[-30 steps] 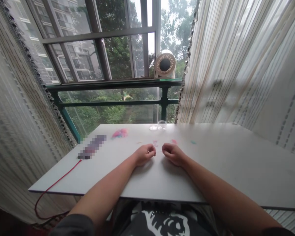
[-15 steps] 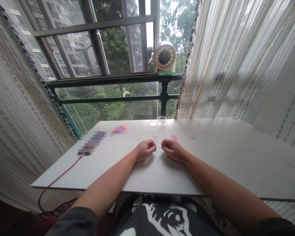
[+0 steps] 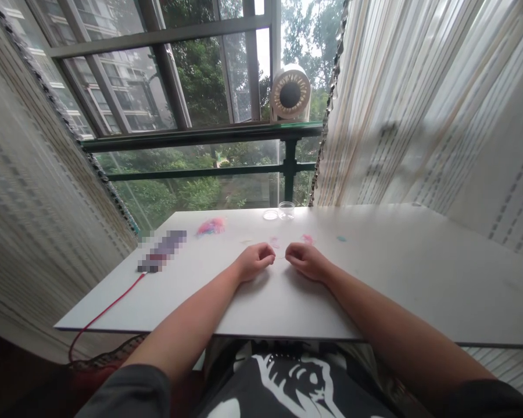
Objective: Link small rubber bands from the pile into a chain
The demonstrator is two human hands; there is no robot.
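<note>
While a thin strand is pinched between the curled fingers of the left hand and the right hand, well in from the near edge of the table, a clear tub is seen by the far edge.

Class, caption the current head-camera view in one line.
Left hand and right hand, a thin pale strand between them, over a flat white tabletop, a clear round container beyond.

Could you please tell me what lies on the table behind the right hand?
Just beyond the right hand lies a small pink cluster; farther back, slightly left, stands a clear round container. The hand hides the tabletop behind and below it, so anything there cannot be seen.
</note>
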